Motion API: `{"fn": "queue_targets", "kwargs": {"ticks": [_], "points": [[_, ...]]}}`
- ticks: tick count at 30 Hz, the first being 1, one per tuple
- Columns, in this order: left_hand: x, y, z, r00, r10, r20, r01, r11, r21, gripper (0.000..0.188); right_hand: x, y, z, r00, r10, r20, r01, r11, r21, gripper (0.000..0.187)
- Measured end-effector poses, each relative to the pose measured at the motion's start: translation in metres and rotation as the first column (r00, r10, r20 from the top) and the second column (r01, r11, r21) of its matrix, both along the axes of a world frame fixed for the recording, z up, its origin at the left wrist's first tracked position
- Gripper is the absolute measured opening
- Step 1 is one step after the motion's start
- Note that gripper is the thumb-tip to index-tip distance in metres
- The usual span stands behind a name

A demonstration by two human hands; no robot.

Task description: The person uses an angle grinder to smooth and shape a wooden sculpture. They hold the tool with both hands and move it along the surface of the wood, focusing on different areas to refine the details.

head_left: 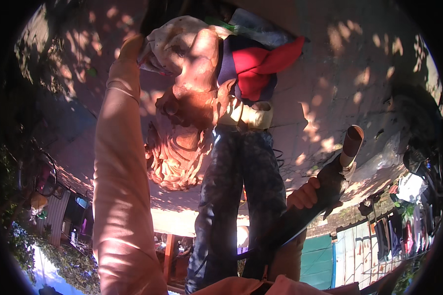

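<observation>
One carving (197, 101), one tool (332, 179), one pale cloth (174, 42)! Right hand (304, 194) curls its fingers round the tool; left hand (131, 47) meets the cloth's edge, grip too shadowed to tell. Carving's just right of it, dark trousers (221, 182) alongside, ground (325, 88) stretching wide rightward.

Left hand (130, 48): fingers lost to us in shadow beside pale cloth (171, 37). Dark tool (331, 179): we cannot make out its lower end against blue trousers (221, 191).
</observation>
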State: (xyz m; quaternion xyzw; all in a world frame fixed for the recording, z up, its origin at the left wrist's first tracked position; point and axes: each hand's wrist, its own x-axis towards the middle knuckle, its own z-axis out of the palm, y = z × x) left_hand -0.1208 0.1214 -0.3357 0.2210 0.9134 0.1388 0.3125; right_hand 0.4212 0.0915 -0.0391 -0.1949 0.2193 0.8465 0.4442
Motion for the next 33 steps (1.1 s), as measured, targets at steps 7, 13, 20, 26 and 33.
{"fn": "queue_targets", "kwargs": {"ticks": [7, 13, 20, 26, 33], "points": [[-0.010, -0.045, 0.023, 0.982, -0.169, -0.082, 0.169, 0.986, -0.005, 0.052, 0.002, 0.006, -0.001, 0.996, 0.061, -0.059, -0.059, 0.998, 0.035, 0.084], [0.168, -0.030, 0.182, 0.988, 0.130, -0.086, -0.055, 0.806, 0.589, 0.030, 0.007, 0.015, 0.002, 0.998, 0.061, -0.030, -0.061, 0.998, 0.003, 0.083], [0.316, -0.212, 0.283, 0.793, 0.546, 0.270, -0.609, 0.703, 0.366, 0.023, -0.017, 0.033, 0.039, 0.982, 0.161, -0.100, -0.165, 0.986, -0.026, 0.068], [0.373, -0.304, 0.337, 0.489, 0.782, 0.387, -0.872, 0.420, 0.253, 0.020, -0.036, 0.065, 0.090, 0.927, 0.286, -0.242, -0.277, 0.958, 0.071, 0.050], [0.368, -0.312, 0.387, 0.444, 0.835, 0.324, -0.889, 0.364, 0.279, 0.045, -0.089, 0.059, 0.153, 0.890, 0.399, -0.220, -0.413, 0.910, -0.022, 0.036]]}}
